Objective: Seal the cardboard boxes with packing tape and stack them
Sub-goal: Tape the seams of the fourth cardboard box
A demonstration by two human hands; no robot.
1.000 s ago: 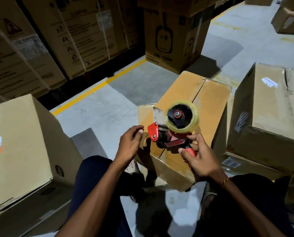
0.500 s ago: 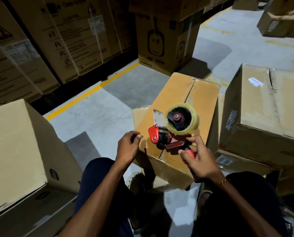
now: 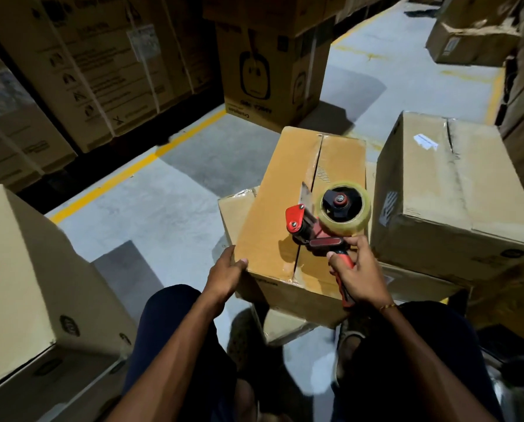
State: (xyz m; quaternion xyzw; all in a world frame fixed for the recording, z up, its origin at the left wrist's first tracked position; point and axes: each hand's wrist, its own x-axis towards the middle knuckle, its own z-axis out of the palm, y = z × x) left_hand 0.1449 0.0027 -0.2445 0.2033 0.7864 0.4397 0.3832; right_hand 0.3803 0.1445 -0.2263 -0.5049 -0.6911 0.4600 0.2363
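Note:
A brown cardboard box (image 3: 276,205) lies in front of me on a lower box (image 3: 234,208), its two top flaps meeting along a centre seam. My right hand (image 3: 358,272) grips the red handle of a tape dispenser (image 3: 324,222) carrying a roll of clear tape (image 3: 344,210). The dispenser's front sits on the seam near the box's near end. My left hand (image 3: 225,271) holds the box's near left corner, fingers curled over the edge.
A taller box (image 3: 446,190) stands right of the work box on another box. A large box (image 3: 17,269) stands at my left. Stacked printed cartons (image 3: 272,71) line the back, behind a yellow floor line (image 3: 132,172). My knees are below.
The tape dispenser has moved right and down onto the box's seam. My left hand has dropped from beside the dispenser to the box's near left corner. The camera tilted lower.

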